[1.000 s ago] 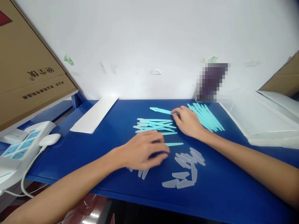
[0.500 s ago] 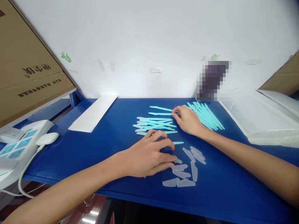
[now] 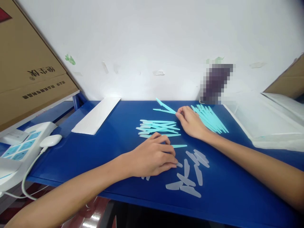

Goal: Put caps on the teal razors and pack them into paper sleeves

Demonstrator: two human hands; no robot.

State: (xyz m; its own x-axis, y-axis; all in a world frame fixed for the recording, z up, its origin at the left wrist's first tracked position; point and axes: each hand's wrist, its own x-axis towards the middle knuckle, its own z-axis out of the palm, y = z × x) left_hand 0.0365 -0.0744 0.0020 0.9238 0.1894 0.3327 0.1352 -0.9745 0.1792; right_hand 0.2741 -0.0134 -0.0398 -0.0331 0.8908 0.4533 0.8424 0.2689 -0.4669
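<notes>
Turquoise sticks (image 3: 166, 106), two of them, splay in a narrow V at one o'clock from the left hand (image 3: 154, 156), their near ends meeting in the right hand (image 3: 190, 123). The right hand lies at two o'clock, its thumb and forefinger pinched closed on that join. Both sticks look smooth and plastic, slim, flat and tapering.

The left hand is half curled, palm down, fingers bent and close together. Its fingertips meet a small translucent sleeve (image 3: 180, 165) at three to four o'clock; whether they grip it or only touch it, I cannot tell.

More sleeves (image 3: 186, 180) are scattered around four o'clock: frosted, flat pieces with blunt ends and slanting edges, some touching or overlapping. A criss-crossed bundle (image 3: 158, 126) of the same turquoise sticks lies at twelve o'clock, and a denser fanned pile (image 3: 210, 118) at two o'clock, beside the right wrist.

All rest on a smooth, faintly glossy blue table (image 3: 123, 117). At ten o'clock is a flat white board (image 3: 96, 116), and beyond it a matte brown cardboard box (image 3: 30, 63) with dark print. A glossy white power strip (image 3: 26, 144) sits at nine o'clock; wrinkled, clear plastic bagging (image 3: 268, 120) spreads towards two to three o'clock.
</notes>
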